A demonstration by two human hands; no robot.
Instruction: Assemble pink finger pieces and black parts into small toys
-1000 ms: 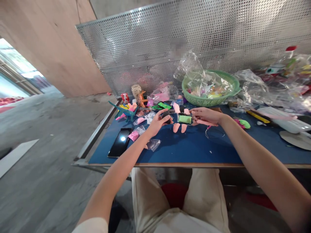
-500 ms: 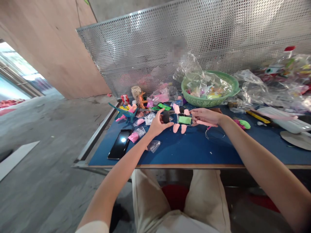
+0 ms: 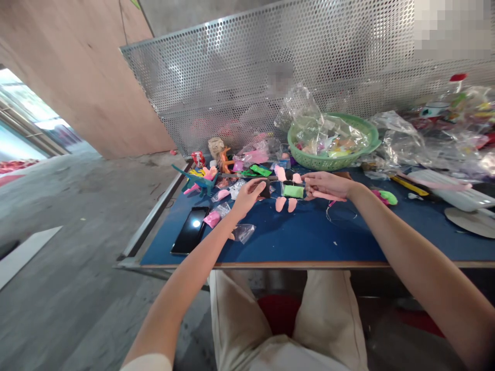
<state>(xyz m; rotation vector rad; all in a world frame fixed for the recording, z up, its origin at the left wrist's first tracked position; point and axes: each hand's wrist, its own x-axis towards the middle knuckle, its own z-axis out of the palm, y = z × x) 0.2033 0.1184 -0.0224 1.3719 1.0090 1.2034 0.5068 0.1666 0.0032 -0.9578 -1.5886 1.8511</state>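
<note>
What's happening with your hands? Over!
Left hand gripping small black lump. Right hand at green rectangular block, right end; pink rounded pieces around it. Crinkled clear-plastic wrapper beside left forearm.

I wear creased beige trousers [image 3: 234, 309], bottom centre of the frame. A pale top [image 3: 286, 355] shows along the bottom edge; an off-white short sleeve [image 3: 149, 363] fills the lower left. My left hand [image 3: 247, 197] and right hand [image 3: 327, 185] are bare.

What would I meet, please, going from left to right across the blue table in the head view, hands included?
Glossy black rectangular phone, left hand, light-green rectangular block, right hand, long yellow-and-black tool.
</note>
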